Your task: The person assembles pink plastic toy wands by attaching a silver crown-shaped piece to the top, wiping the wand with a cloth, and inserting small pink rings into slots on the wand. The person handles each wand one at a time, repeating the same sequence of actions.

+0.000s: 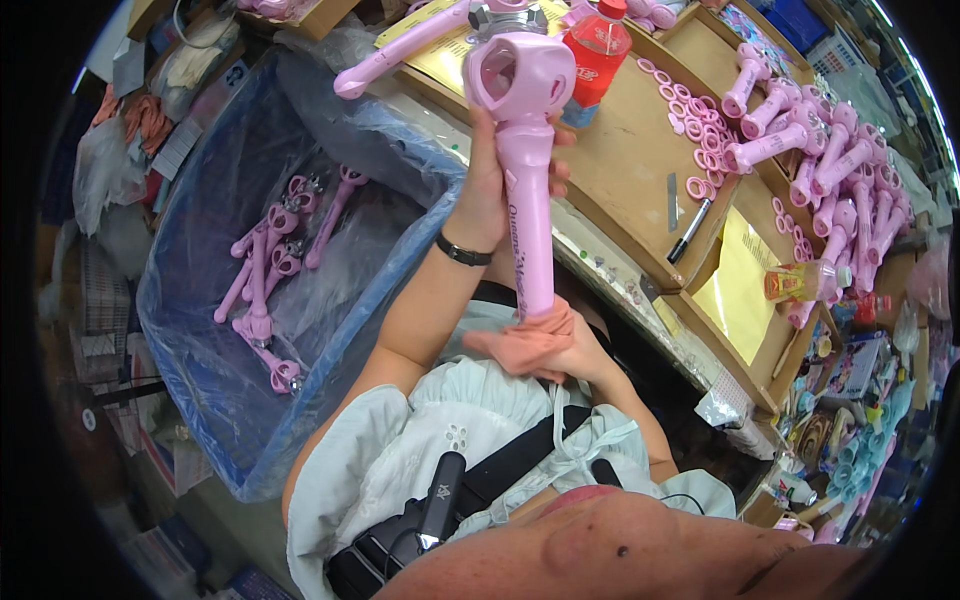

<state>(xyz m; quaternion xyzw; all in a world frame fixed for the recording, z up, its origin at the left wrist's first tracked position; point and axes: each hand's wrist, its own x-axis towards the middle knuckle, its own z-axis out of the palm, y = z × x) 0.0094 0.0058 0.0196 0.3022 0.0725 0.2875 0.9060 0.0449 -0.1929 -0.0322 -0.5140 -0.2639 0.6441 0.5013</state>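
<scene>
My left hand (492,190) grips the upper shaft of a pink plastic wand-shaped toy (527,150), held upright with its hollow round head at the top. My right hand (545,345) holds a peach cloth (520,342) wrapped against the lower end of the wand's handle. A black band sits on my left wrist. Another pink wand (400,48) lies on the bench edge just behind the raised one.
A large bin lined with blue plastic (215,390) at my left holds several finished pink wands (262,270). The wooden bench (630,170) carries a red bottle (594,55), pink rings (700,150), a black pen (690,230), a yellow paper sheet (745,280) and piled pink wand parts (840,170).
</scene>
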